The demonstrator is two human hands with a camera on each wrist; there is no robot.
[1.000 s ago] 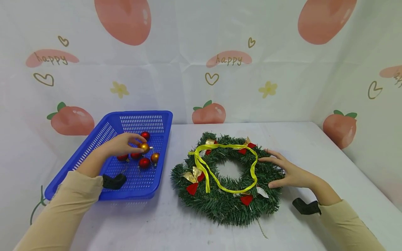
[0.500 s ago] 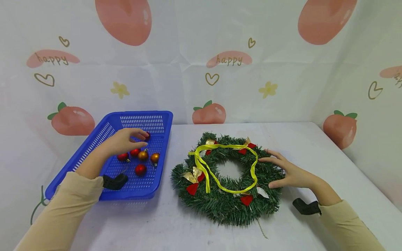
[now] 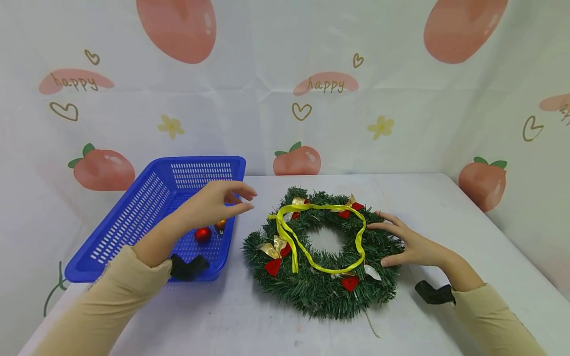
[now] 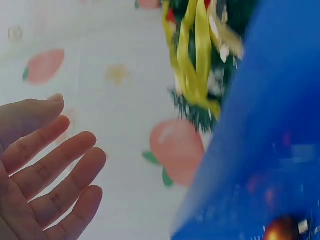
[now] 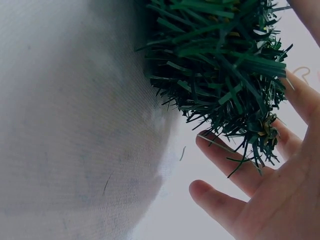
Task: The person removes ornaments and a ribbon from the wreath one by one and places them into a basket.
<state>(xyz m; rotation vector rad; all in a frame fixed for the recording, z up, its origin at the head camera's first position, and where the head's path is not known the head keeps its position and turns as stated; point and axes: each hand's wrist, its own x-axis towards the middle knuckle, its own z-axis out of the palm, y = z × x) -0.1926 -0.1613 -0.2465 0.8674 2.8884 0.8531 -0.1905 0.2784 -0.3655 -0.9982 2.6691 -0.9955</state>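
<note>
My left hand (image 3: 213, 202) is over the right side of the blue plastic basket (image 3: 120, 212), with nothing between its parted fingers and thumb. In the left wrist view its fingers (image 4: 75, 175) are extended. Under it in the basket show a red ball ornament (image 3: 203, 235) and part of a gold ball ornament (image 3: 220, 226); the hand and forearm hide others. My right hand (image 3: 411, 247) rests against the right edge of a green wreath (image 3: 320, 296), fingers spread and only slightly bent. A yellow ribbon (image 3: 359, 242) lies looped over the wreath.
Red and gold bows (image 3: 272, 267) and white leaf-like pieces (image 3: 372, 272) decorate the wreath. A thin cord (image 3: 372, 324) trails from its front edge. The white-covered table (image 3: 258, 316) meets a printed cloth backdrop (image 3: 258, 123) behind.
My left hand let go of a gold ball ornament into the basket, then rose and moved right, away from the balls. The red ball rolled slightly. My right hand stayed at the wreath.
</note>
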